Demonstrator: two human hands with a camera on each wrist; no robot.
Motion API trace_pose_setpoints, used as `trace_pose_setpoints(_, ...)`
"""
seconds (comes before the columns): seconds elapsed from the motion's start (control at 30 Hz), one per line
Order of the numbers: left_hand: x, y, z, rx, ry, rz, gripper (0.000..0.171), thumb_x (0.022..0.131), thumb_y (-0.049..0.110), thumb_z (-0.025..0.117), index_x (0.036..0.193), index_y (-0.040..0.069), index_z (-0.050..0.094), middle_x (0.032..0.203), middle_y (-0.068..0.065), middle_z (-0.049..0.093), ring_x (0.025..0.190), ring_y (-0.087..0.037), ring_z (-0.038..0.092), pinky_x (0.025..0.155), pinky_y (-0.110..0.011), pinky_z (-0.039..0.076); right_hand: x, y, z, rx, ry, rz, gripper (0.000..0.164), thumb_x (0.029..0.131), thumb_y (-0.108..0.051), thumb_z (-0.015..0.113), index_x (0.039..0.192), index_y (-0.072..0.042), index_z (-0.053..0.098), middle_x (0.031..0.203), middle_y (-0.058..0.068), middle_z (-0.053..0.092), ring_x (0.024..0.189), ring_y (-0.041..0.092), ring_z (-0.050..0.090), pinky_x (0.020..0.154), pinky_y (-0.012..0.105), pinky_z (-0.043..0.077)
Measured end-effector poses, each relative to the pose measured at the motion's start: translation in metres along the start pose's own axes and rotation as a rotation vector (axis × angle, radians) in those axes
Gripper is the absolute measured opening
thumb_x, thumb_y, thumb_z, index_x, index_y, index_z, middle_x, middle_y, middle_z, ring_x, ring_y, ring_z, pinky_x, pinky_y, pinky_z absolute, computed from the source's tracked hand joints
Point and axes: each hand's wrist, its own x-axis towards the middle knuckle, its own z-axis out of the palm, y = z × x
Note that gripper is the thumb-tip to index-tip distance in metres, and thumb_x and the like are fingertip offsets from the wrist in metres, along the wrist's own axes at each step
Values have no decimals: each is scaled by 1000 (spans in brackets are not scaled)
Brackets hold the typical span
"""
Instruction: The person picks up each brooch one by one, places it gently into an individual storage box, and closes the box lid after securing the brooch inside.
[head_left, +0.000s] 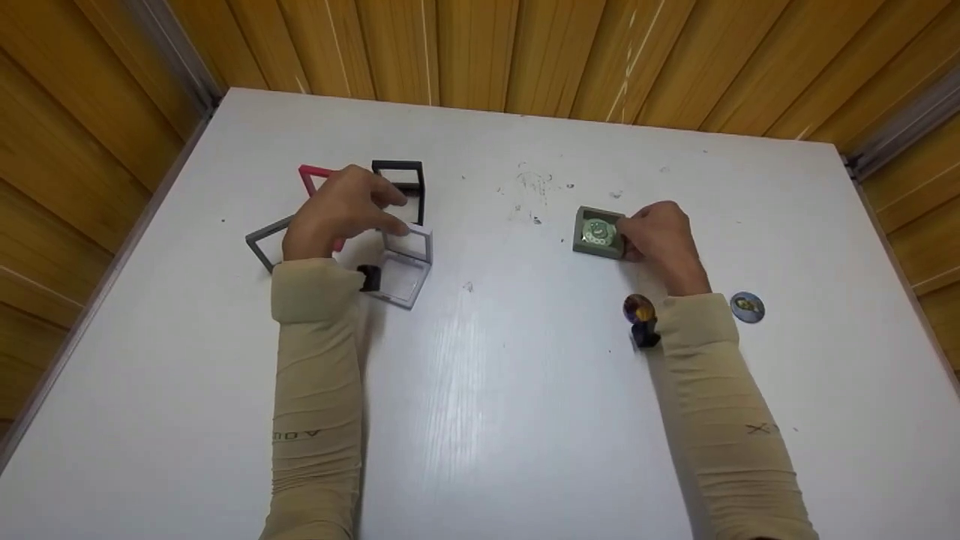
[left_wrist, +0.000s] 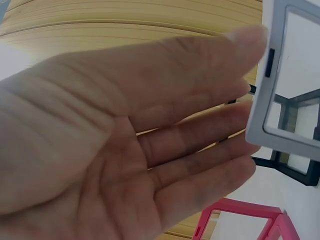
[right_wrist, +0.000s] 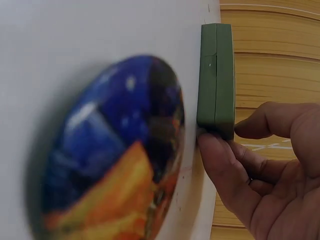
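In the head view, my right hand (head_left: 664, 240) pinches the right edge of a small green display case (head_left: 577, 236), which lies on the table with a pale green rotary-phone picture inside. The right wrist view shows this closed case (right_wrist: 216, 75) edge-on, thumb and fingers at its end. My left hand (head_left: 341, 210) is over a white hinged display frame (head_left: 429, 247) standing open. In the left wrist view its fingers are nearly straight, and the thumb tip meets or nearly meets the frame's edge (left_wrist: 261, 107); contact is unclear.
Around my left hand stand a black frame (head_left: 397, 164), a pink-red frame (head_left: 306, 180) and a grey frame (head_left: 262, 234). A round blue-and-orange badge (head_left: 639, 308) lies by my right wrist. Another round badge (head_left: 748, 307) lies farther right. Wood-look panels (head_left: 480, 52) border the white table (head_left: 480, 420).
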Motion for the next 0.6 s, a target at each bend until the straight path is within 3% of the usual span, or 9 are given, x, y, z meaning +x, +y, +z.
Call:
trace_pose_setpoints(0.2,3,-3,1,-4,-10,-13,44,91,11,86,134,10,75,138,-15,67,128,-33,56,109,-54,47,2,4,-7,23,0,10,41,101,-19,58,129,11,65,113,20,65,82,18,66,67,26,58)
trace_pose_setpoints(0.6,3,-7,4,-4,16,-37,32,91,4,84,122,10,81,124,-12,72,121,-32,55,105,-56,46,10,12,-22,-48,26,-53,36,98,-16,59,117,13,69,85,11,70,70,15,66,61,26,54)
